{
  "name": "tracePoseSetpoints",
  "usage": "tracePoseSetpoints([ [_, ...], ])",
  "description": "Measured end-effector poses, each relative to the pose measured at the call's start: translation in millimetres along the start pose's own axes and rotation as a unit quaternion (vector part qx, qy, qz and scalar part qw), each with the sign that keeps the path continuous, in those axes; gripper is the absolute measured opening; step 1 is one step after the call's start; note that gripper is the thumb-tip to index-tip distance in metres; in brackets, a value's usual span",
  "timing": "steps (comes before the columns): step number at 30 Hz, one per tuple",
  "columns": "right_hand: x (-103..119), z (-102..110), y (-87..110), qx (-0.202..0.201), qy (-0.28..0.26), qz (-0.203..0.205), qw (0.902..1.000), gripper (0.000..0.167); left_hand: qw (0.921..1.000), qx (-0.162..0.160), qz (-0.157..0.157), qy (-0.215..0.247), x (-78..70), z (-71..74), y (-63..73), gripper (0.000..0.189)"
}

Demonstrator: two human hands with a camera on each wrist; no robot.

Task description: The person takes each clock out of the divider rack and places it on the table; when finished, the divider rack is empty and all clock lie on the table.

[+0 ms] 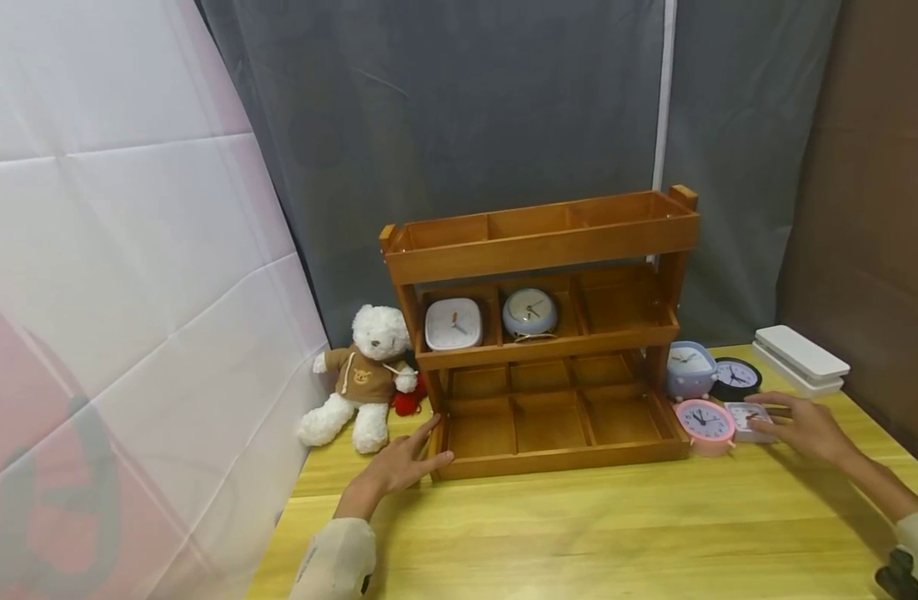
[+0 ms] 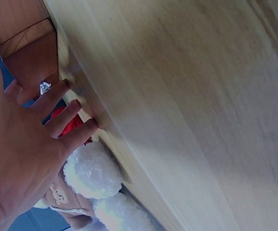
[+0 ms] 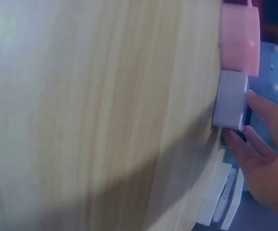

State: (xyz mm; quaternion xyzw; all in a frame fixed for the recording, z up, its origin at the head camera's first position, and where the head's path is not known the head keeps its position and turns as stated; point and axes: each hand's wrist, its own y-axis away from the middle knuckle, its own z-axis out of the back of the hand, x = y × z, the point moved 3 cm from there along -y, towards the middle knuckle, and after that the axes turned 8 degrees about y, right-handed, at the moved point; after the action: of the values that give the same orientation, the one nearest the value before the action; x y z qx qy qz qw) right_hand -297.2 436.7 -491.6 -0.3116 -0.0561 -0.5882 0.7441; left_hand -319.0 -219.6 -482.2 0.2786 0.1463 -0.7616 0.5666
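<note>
My left hand (image 1: 400, 463) lies at the lower left corner of a brown wooden three-tier shelf (image 1: 559, 459), fingers spread along its side post and thumb over the front edge. At the right, my right hand (image 1: 813, 427) pinches a small white square alarm clock (image 3: 231, 99) at its side, thumb by the face. Touching that clock is a pink round alarm clock (image 1: 704, 421). Behind them are a blue alarm clock (image 1: 690, 372) and a black-rimmed round clock (image 1: 736, 379). On the middle tier sit a white clock (image 1: 453, 325) and a grey-blue round clock (image 1: 529, 312), each in its own compartment.
A white teddy bear (image 1: 363, 375) in a brown hoodie leans left of the shelf, with a red item (image 1: 407, 403) beside it. White flat boxes (image 1: 801, 357) lie at the right back of the wooden table (image 1: 579, 533). Curtains and cloth panels surround the table.
</note>
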Motion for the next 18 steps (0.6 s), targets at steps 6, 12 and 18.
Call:
tracePoseSetpoints([
  [6, 3.1, -3.8, -1.9, 0.002, 0.011, 0.001, 0.9999, 0.042, 1.0000, -0.001, -0.001, 0.004, 1.1, -1.6, 0.1, 0.087],
  [12, 6.0, -0.6, -3.5, -0.004, 0.033, 0.018, 0.9993, 0.042, 1.0000, -0.002, 0.000, 0.005, 1.1, -2.7, -0.4, 0.086],
  [18, 14.0, 6.6, -4.0, -0.033, 0.056, 0.047, 0.9968, 0.040, 1.0000, -0.006, -0.004, 0.003, 0.0, -1.6, -0.3, 0.086],
])
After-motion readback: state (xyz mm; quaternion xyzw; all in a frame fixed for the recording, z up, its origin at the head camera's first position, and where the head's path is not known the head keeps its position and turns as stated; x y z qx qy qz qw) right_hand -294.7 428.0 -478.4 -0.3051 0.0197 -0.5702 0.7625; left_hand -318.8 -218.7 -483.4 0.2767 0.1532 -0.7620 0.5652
